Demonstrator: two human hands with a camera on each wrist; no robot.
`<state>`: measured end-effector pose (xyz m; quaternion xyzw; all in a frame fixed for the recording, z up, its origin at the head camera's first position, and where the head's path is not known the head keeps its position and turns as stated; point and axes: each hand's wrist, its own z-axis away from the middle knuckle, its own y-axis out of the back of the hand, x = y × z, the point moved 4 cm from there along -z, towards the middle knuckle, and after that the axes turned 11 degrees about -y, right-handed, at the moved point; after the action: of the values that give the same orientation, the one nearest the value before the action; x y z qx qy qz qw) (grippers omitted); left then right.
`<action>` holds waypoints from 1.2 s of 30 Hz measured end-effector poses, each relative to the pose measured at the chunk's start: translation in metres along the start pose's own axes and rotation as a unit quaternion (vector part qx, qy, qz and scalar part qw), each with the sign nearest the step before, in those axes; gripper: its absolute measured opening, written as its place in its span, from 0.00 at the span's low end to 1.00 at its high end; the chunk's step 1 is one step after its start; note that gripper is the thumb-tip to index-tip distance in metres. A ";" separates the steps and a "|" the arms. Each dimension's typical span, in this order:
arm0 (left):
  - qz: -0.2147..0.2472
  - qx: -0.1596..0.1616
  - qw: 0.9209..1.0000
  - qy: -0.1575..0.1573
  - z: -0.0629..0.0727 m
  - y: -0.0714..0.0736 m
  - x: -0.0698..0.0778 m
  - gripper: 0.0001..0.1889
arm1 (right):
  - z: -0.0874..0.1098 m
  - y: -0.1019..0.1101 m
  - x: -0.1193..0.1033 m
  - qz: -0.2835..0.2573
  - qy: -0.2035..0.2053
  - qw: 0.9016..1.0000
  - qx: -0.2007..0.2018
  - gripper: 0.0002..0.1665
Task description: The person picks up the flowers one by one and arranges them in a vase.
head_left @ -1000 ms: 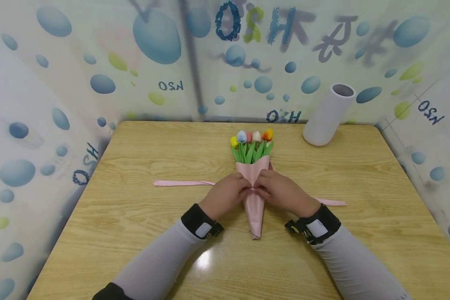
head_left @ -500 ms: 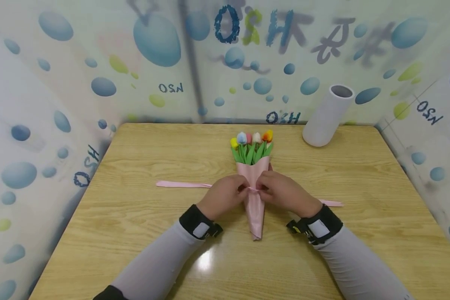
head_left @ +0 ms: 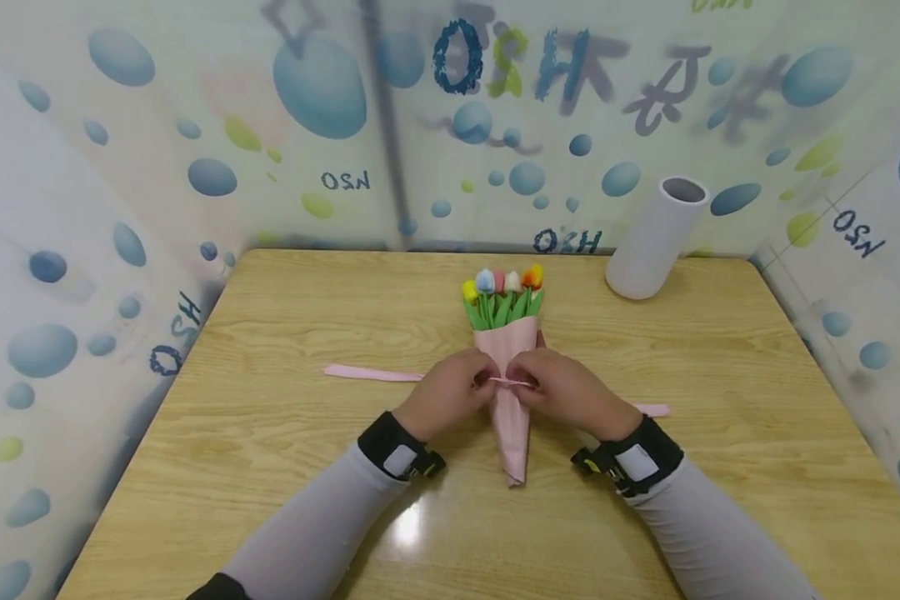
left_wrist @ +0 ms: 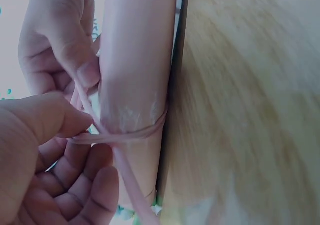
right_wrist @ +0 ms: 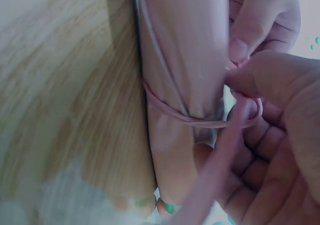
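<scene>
A bouquet of colourful tulips [head_left: 502, 304] in a pink paper wrap [head_left: 508, 425] lies on the table, blooms pointing away from me. A thin pink ribbon [head_left: 371, 372] loops around the wrap at mid-height, its two tails out to either side. My left hand [head_left: 450, 392] pinches the ribbon between thumb and forefinger at the front of the wrap. Facing it, my right hand [head_left: 570, 392] pinches the ribbon on the other side. In the left wrist view the ribbon strands [left_wrist: 107, 137] cross in front of the paper between the two hands.
A white vase [head_left: 652, 242] stands upright at the back right of the wooden table [head_left: 270, 467]. A wall hanging [head_left: 420, 108] printed with blue and green drops rises behind the table's far edge.
Both hands have drawn slightly apart, and a short taut stretch of ribbon now shows between them. The ribbon's outer tails have pulled inward a little. The bouquet stays in place.
</scene>
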<state>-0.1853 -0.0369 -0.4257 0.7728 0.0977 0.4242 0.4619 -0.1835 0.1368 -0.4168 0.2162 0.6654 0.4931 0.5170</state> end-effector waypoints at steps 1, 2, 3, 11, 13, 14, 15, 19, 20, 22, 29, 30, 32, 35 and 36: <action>-0.002 0.001 1.000 -0.001 0.001 0.001 -0.002 0.03 | 0.001 0.000 0.001 0.002 -0.006 1.000 -0.003 0.08; -0.004 0.001 1.000 -0.001 0.002 0.001 -0.003 0.02 | 0.001 0.001 0.001 0.003 -0.010 1.000 -0.005 0.07; -0.006 0.003 1.000 0.000 0.003 0.002 -0.005 0.02 | 0.002 0.002 0.003 0.003 -0.015 1.000 -0.005 0.06; -0.022 0.002 0.999 0.024 0.017 0.014 -0.019 0.04 | 0.016 0.015 0.018 0.012 -0.042 0.999 0.022 0.04; -0.015 0.011 0.999 0.028 0.020 0.017 -0.022 0.04 | 0.020 0.017 0.024 0.018 -0.050 0.998 0.025 0.03; -0.007 0.018 0.999 0.029 0.021 0.018 -0.023 0.03 | 0.022 0.018 0.027 0.021 -0.055 0.998 0.026 0.03; 0.004 0.025 0.999 0.029 0.023 0.019 -0.024 0.03 | 0.024 0.019 0.030 0.024 -0.060 0.998 0.026 0.02; 0.073 0.047 0.996 0.013 0.029 0.023 -0.025 0.03 | 0.032 0.022 0.041 0.031 -0.078 0.996 0.022 0.03; 0.092 0.051 0.994 0.009 0.030 0.023 -0.025 0.03 | 0.033 0.023 0.043 0.033 -0.083 0.996 0.021 0.03; 0.128 0.059 0.990 0.010 0.032 0.025 -0.026 0.03 | 0.036 0.024 0.048 0.038 -0.089 0.995 0.019 0.03; 0.240 0.124 0.960 0.067 0.045 0.037 -0.038 0.14 | 0.045 0.029 0.066 0.061 -0.105 0.992 0.016 0.03; 0.244 0.129 0.958 0.074 0.048 0.039 -0.041 0.15 | 0.047 0.030 0.068 0.065 -0.105 0.992 0.016 0.03; 0.236 0.132 0.959 0.086 0.054 0.043 -0.046 0.15 | 0.050 0.032 0.073 0.071 -0.100 0.992 0.018 0.03; 0.197 0.130 0.966 0.109 0.064 0.050 -0.053 0.14 | 0.054 0.035 0.081 0.075 -0.093 0.993 0.019 0.04; 0.181 0.129 0.968 0.117 0.068 0.052 -0.055 0.12 | 0.056 0.036 0.085 0.076 -0.092 0.993 0.020 0.05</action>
<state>-0.1815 -0.1381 -0.4300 0.7757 0.0629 0.5719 0.2593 -0.1722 0.2435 -0.4244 0.3209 0.6064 0.4956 0.5326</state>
